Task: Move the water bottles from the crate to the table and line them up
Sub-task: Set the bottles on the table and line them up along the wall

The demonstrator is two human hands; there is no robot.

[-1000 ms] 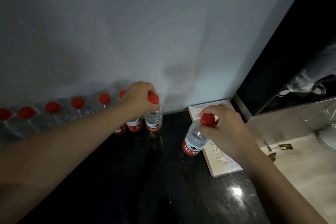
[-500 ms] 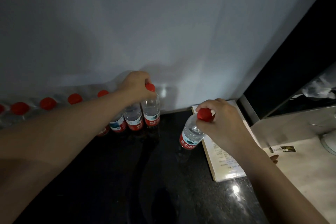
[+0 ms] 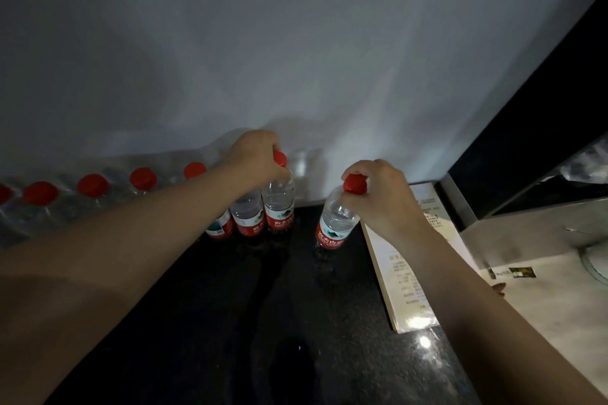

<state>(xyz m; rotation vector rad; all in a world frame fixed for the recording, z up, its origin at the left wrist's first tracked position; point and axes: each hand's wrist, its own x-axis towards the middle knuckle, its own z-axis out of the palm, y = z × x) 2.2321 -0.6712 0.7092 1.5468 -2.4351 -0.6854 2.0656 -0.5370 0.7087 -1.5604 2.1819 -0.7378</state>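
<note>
I see left hand (image 3: 253,158) curled over top of end bottle (image 3: 279,204), steadying row (image 3: 93,186) along far wall (image 3: 296,43). Right hand (image 3: 381,200) pinches red cap (image 3: 354,183) of tilted bottle (image 3: 335,223), apart to right on black table (image 3: 263,322); I judge cap grip eases slotting in.

Red-capped clear bottles (image 3: 250,214) are standing in a row along the wall (image 3: 296,43); at three o'clock, just apart, I'm holding another bottle (image 3: 334,223), leaning.
</note>
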